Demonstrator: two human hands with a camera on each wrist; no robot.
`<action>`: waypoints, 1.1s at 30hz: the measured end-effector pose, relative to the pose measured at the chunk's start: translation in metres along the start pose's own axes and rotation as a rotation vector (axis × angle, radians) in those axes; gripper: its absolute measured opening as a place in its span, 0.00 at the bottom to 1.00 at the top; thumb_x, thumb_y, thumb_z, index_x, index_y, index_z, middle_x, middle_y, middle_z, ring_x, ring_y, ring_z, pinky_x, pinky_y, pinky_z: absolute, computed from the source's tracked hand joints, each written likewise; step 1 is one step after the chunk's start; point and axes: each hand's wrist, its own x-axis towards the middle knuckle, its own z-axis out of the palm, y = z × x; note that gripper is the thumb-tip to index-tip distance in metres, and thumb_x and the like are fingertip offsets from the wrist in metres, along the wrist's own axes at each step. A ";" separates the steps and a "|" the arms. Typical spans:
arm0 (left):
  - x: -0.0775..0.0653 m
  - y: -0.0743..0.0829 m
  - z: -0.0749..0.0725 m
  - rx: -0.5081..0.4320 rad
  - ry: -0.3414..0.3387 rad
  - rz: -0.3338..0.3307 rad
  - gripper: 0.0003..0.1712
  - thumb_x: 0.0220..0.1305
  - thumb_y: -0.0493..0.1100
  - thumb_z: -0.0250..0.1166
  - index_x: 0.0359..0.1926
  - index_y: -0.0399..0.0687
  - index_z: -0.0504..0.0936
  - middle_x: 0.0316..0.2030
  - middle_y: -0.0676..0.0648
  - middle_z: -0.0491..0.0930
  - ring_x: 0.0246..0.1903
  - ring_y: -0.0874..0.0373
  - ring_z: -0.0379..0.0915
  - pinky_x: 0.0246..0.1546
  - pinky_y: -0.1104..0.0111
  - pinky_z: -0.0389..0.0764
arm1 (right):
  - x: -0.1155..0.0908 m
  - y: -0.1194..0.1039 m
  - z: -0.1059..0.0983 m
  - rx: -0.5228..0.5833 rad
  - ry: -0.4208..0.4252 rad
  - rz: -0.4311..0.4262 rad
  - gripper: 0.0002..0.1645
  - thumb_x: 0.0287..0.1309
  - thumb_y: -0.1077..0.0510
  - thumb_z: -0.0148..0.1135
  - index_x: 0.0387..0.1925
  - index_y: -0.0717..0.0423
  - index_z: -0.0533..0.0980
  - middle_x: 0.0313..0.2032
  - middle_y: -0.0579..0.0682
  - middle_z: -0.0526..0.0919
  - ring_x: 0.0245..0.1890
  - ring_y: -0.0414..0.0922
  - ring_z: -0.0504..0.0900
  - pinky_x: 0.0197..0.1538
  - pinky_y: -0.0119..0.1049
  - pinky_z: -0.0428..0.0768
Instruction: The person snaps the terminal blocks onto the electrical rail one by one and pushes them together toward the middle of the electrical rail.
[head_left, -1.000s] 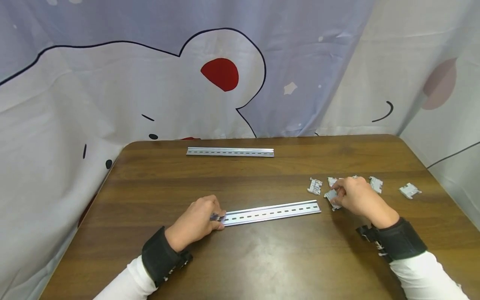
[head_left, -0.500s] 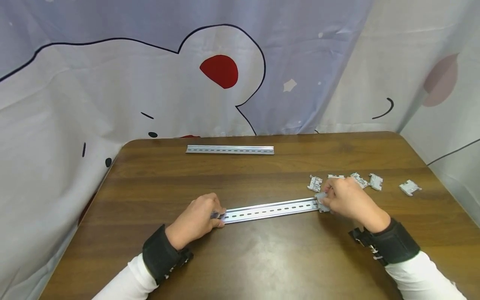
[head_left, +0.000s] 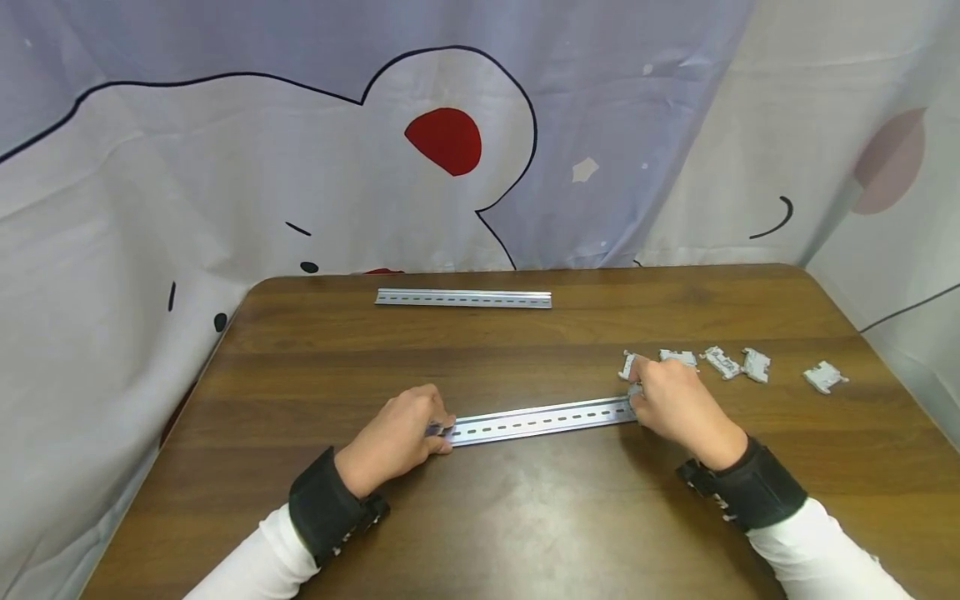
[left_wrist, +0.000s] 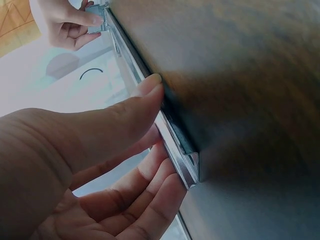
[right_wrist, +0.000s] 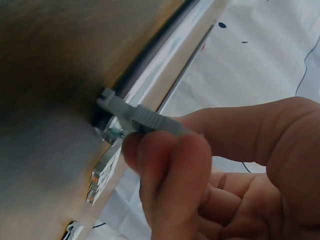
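Observation:
A slotted metal DIN rail lies slightly slanted across the middle of the table. My left hand grips its left end, thumb on the near edge and fingers on the far edge; the left wrist view shows the rail between them. At the rail's right end, my right hand pinches a small grey terminal block between thumb and fingers. In the right wrist view the block stands on edge against the rail's end. Whether it is seated on the rail I cannot tell.
Several loose terminal blocks lie behind and to the right of my right hand, one partly hidden by it. A second DIN rail lies near the back edge of the wooden table. Printed cloth hangs behind.
My right hand has picked up the terminal block from the table and carried it left to the rail's right end. The left hand has kept its grip on the rail.

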 end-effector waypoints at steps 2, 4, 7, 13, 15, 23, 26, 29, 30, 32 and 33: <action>0.000 0.001 0.000 0.000 -0.006 -0.005 0.18 0.47 0.41 0.79 0.41 0.40 0.91 0.33 0.47 0.82 0.36 0.52 0.80 0.36 0.62 0.81 | 0.001 -0.001 0.000 0.004 -0.019 0.013 0.11 0.38 0.70 0.62 0.30 0.65 0.81 0.14 0.51 0.79 0.16 0.46 0.69 0.17 0.36 0.66; 0.000 0.001 0.000 0.000 -0.008 -0.005 0.18 0.47 0.42 0.79 0.41 0.41 0.91 0.33 0.47 0.82 0.37 0.52 0.80 0.36 0.62 0.81 | 0.002 -0.001 0.000 0.019 -0.042 0.024 0.12 0.38 0.70 0.60 0.31 0.66 0.81 0.14 0.52 0.79 0.16 0.45 0.68 0.16 0.33 0.63; 0.001 0.001 0.000 0.000 -0.012 -0.004 0.17 0.48 0.42 0.79 0.41 0.41 0.91 0.33 0.47 0.82 0.36 0.53 0.80 0.36 0.62 0.81 | 0.004 0.000 -0.002 0.038 -0.077 0.034 0.14 0.37 0.72 0.58 0.31 0.66 0.81 0.17 0.53 0.81 0.18 0.46 0.71 0.17 0.33 0.64; 0.001 -0.001 0.001 0.003 -0.010 0.018 0.17 0.48 0.42 0.79 0.41 0.41 0.91 0.33 0.47 0.82 0.36 0.54 0.80 0.35 0.64 0.80 | 0.010 -0.002 -0.006 0.045 -0.107 0.045 0.14 0.33 0.73 0.54 0.26 0.62 0.81 0.21 0.53 0.82 0.22 0.49 0.76 0.18 0.33 0.65; 0.001 -0.001 0.001 0.013 0.000 0.025 0.17 0.47 0.41 0.79 0.40 0.41 0.91 0.32 0.47 0.82 0.35 0.53 0.80 0.34 0.64 0.80 | 0.013 -0.003 -0.005 0.047 -0.111 0.044 0.11 0.33 0.73 0.53 0.20 0.59 0.77 0.17 0.49 0.76 0.19 0.45 0.69 0.18 0.31 0.60; 0.002 0.002 0.004 -0.018 -0.012 -0.018 0.17 0.48 0.41 0.79 0.40 0.41 0.90 0.33 0.47 0.81 0.36 0.52 0.80 0.35 0.64 0.80 | 0.014 0.006 -0.015 0.096 -0.278 0.093 0.12 0.45 0.67 0.59 0.33 0.64 0.83 0.26 0.54 0.86 0.20 0.43 0.75 0.24 0.34 0.71; 0.002 0.004 0.003 -0.033 -0.020 -0.031 0.17 0.48 0.41 0.79 0.41 0.40 0.90 0.33 0.47 0.81 0.36 0.52 0.80 0.33 0.65 0.80 | 0.012 0.015 -0.024 0.179 -0.376 0.080 0.14 0.57 0.61 0.62 0.42 0.66 0.83 0.22 0.51 0.86 0.16 0.41 0.79 0.27 0.34 0.75; 0.001 0.004 0.001 -0.038 -0.019 -0.046 0.17 0.47 0.41 0.79 0.40 0.40 0.90 0.32 0.47 0.81 0.36 0.52 0.81 0.32 0.66 0.80 | 0.012 0.024 -0.033 0.300 -0.444 0.052 0.18 0.59 0.59 0.65 0.47 0.67 0.81 0.18 0.47 0.86 0.16 0.39 0.82 0.29 0.33 0.79; 0.001 0.004 0.000 -0.039 -0.019 -0.049 0.16 0.47 0.41 0.79 0.40 0.40 0.91 0.32 0.47 0.81 0.36 0.52 0.81 0.32 0.66 0.80 | 0.012 0.028 -0.035 0.354 -0.470 0.052 0.19 0.59 0.60 0.65 0.50 0.69 0.80 0.18 0.47 0.86 0.16 0.40 0.84 0.29 0.34 0.81; 0.001 0.003 -0.001 -0.040 -0.020 -0.053 0.16 0.47 0.41 0.79 0.40 0.40 0.90 0.32 0.46 0.81 0.36 0.52 0.81 0.33 0.66 0.80 | 0.013 0.034 -0.039 0.455 -0.514 0.046 0.22 0.58 0.64 0.65 0.53 0.71 0.77 0.20 0.49 0.88 0.20 0.43 0.86 0.30 0.35 0.84; 0.001 0.003 -0.001 -0.037 -0.022 -0.050 0.16 0.48 0.41 0.79 0.40 0.40 0.90 0.32 0.46 0.81 0.36 0.52 0.81 0.33 0.65 0.80 | 0.013 0.037 -0.039 0.509 -0.539 0.049 0.23 0.58 0.66 0.65 0.54 0.73 0.76 0.21 0.51 0.89 0.22 0.44 0.88 0.30 0.36 0.85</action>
